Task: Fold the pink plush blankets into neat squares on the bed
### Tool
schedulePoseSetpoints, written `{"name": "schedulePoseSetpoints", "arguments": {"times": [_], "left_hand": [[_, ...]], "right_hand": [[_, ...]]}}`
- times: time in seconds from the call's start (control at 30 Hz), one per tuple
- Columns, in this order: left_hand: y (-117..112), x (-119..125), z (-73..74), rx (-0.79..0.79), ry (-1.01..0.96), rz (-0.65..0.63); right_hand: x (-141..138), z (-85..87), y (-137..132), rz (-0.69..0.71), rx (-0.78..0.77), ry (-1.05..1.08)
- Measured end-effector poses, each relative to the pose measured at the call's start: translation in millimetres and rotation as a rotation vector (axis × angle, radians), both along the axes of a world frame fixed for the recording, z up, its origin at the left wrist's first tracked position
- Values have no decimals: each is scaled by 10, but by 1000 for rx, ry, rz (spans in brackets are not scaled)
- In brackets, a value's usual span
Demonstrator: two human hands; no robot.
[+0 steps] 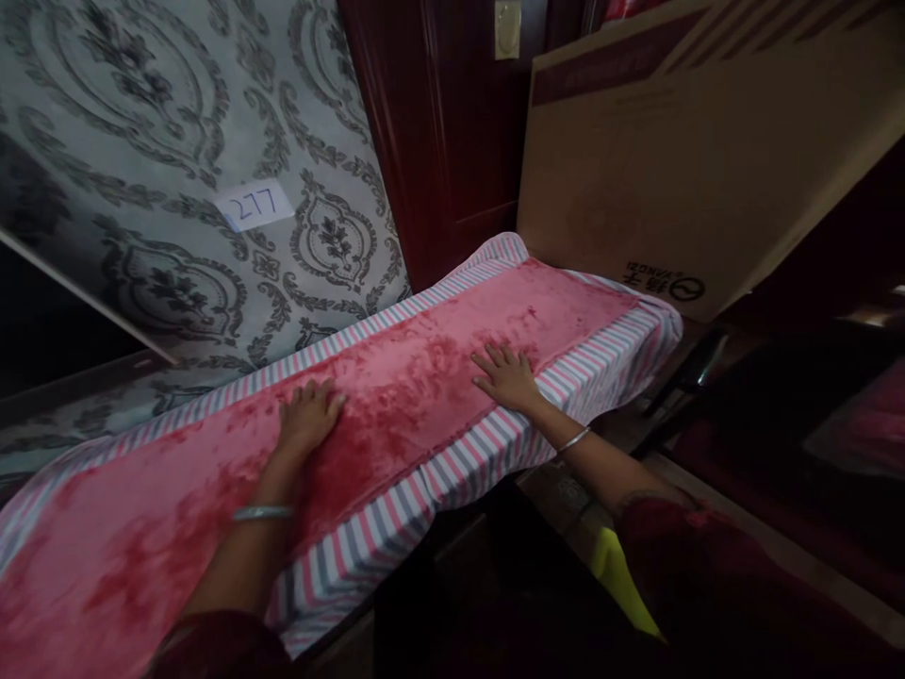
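A pink plush cloth (424,377) with a striped pink, white and grey border (452,467) lies spread over a long narrow surface. My left hand (307,415) rests palm down on the pink middle, fingers loosely together and flat. Farther right, my right hand (505,375) lies flat on the cloth near its striped front edge, fingers spread. Each wrist wears a thin silver bangle. Neither hand holds anything.
A large cardboard box (679,160) leans at the cloth's far right end. A patterned grey wall with a paper label reading 277 (253,204) runs behind. A dark red door (452,132) stands at the back. Dark furniture (778,396) sits to the right.
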State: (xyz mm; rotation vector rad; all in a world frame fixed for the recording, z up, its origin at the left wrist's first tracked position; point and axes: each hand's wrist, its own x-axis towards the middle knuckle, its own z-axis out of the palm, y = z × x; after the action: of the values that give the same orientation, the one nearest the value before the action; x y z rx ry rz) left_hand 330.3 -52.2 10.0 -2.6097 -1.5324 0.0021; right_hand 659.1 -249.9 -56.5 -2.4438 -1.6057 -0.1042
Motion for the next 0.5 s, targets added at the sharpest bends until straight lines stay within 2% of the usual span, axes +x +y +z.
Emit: {"name": "schedulePoseSetpoints", "arguments": {"times": [0.1,0.2,0.37,0.5], "left_hand": [[-264,-20,-138,33,22,-133],[-423,-57,-297,70,14,-135],[-404,-65,-403,127,-5,-129],[-350,-61,-414,127,-1,-124]], "right_hand": [[15,-5,1,4,-3,16],[3,-7,2,2,-14,32],[35,95,26,18,-60,82],[323,292,53,20,5,134]]}}
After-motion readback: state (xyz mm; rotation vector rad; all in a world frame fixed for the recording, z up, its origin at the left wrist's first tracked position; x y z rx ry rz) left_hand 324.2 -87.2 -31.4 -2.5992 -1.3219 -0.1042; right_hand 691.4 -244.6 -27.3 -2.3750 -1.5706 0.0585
